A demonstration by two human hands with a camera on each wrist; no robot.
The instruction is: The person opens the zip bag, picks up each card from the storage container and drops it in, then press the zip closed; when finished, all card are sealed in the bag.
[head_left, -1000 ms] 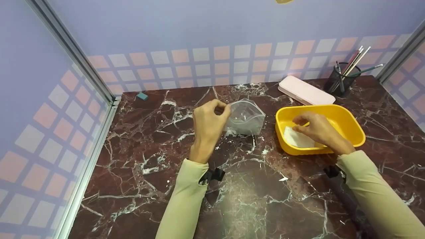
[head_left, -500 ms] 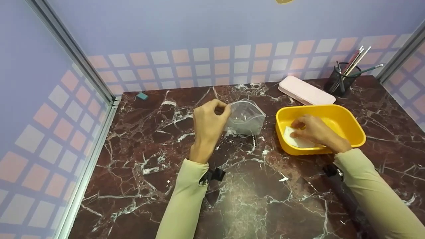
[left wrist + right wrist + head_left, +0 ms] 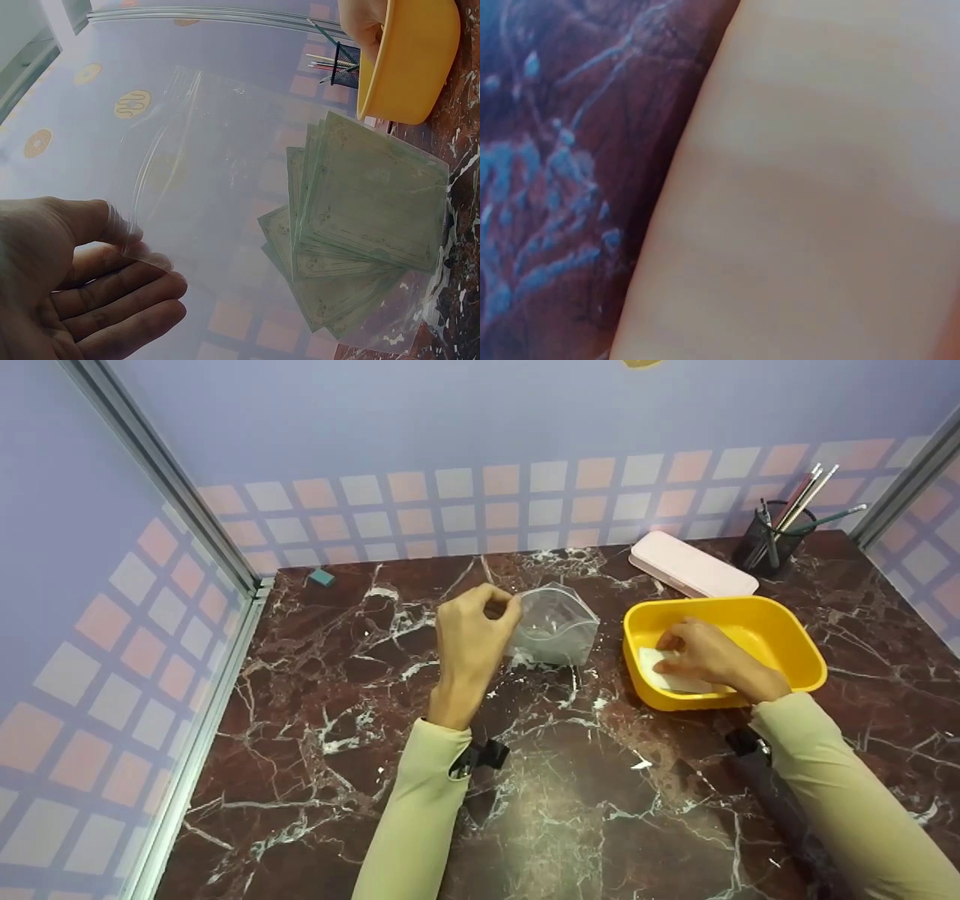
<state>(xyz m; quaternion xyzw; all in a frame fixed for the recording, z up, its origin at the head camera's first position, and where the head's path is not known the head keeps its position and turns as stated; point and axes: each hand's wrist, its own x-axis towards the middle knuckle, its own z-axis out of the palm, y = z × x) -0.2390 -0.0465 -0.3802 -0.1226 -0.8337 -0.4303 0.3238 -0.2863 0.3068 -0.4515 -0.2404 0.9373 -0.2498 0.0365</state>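
Note:
My left hand [image 3: 472, 641] pinches the upper edge of a clear zip bag [image 3: 559, 630] between thumb and index finger. The bag stands with its mouth parted on the marbled table. Through its wall, the left wrist view shows several greenish square printed packets [image 3: 367, 199], fanned out low inside. My right hand [image 3: 712, 652] reaches into a yellow basin [image 3: 799, 649], fingers bent over white flat pieces [image 3: 679, 682] at its left end. Whether the fingertips pinch one is hidden. The right wrist view holds only a blurred sleeve [image 3: 802, 187] and tabletop.
Behind the basin lies a pink pencil case [image 3: 694, 564]. A black mesh cup [image 3: 772, 540] with pencils stands at the back right. Far left on the table [image 3: 337, 810] is a small teal block [image 3: 322, 577]. Patterned panels border the back and sides.
My right hand has shifted slightly left and down onto the white pieces in the basin, its fingers lowering toward them. The left hand and the bag have stayed in place.

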